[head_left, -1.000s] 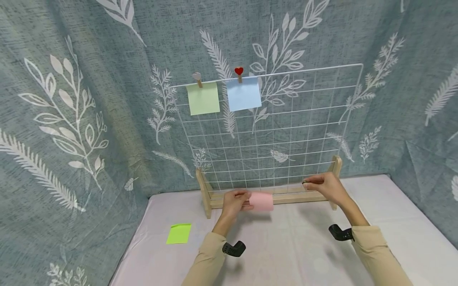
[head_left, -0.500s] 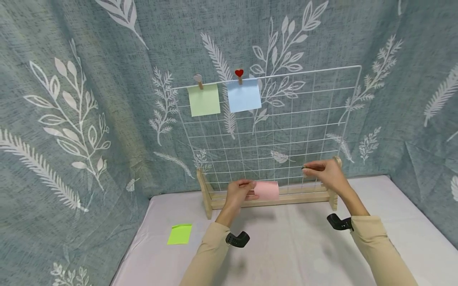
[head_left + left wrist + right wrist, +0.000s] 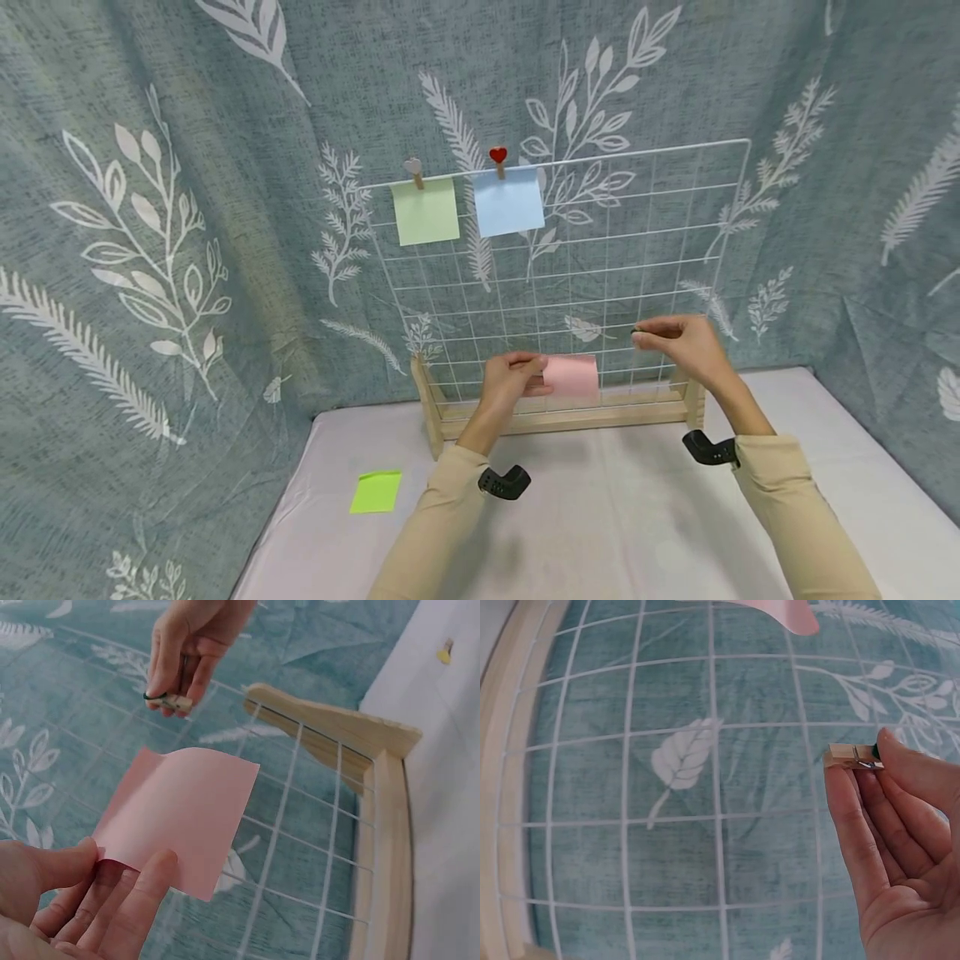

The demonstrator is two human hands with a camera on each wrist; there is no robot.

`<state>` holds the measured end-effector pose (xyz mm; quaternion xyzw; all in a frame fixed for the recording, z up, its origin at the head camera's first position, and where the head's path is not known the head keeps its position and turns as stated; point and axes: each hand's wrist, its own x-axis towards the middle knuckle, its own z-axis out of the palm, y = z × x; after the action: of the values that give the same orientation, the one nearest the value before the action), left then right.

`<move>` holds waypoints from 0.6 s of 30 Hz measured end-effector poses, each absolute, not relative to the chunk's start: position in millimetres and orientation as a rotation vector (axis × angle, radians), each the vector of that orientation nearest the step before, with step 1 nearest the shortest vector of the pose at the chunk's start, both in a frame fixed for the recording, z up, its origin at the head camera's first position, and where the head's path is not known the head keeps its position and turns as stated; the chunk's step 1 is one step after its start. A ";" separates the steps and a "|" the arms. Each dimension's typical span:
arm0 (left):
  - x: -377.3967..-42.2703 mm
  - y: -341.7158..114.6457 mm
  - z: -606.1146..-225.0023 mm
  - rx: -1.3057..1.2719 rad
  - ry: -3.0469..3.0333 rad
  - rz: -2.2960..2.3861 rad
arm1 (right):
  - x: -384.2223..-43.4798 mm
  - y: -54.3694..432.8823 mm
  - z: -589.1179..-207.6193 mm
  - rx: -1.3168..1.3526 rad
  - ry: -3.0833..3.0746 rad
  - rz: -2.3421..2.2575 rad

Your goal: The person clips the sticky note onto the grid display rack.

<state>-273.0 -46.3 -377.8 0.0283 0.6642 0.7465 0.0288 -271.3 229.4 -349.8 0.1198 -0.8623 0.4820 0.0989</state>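
Pinching pink note (image 3: 180,817) in left hand (image 3: 506,383), clothespin (image 3: 844,754) in right hand (image 3: 692,346).

Pink note (image 3: 184,817) in left grip (image 3: 82,904)

Grey-green fabric backdrop (image 3: 315,117), printed with white leaf sprays, hangs in folds behind and at both sides. Pale pinkish-white tabletop (image 3: 570,533) below. Lime-yellow square paper note (image 3: 377,493) lies toward its left, far edge creased.
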 end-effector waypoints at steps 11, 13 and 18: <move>-273.4 -28.3 -353.8 0.200 2.140 2.389 | -273.9 221.9 -325.8 0.403 -2.507 1.407; -274.1 -26.5 -349.6 0.220 2.137 2.391 | -273.1 220.3 -321.6 0.414 -2.499 1.408; -276.4 -24.6 -337.9 0.245 2.110 2.429 | -272.4 214.8 -309.1 0.425 -2.474 1.404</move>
<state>-276.4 -24.6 -337.9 0.0759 0.6534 0.7520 -0.0426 -272.4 214.8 -309.1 0.1465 -0.8526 0.4838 0.1324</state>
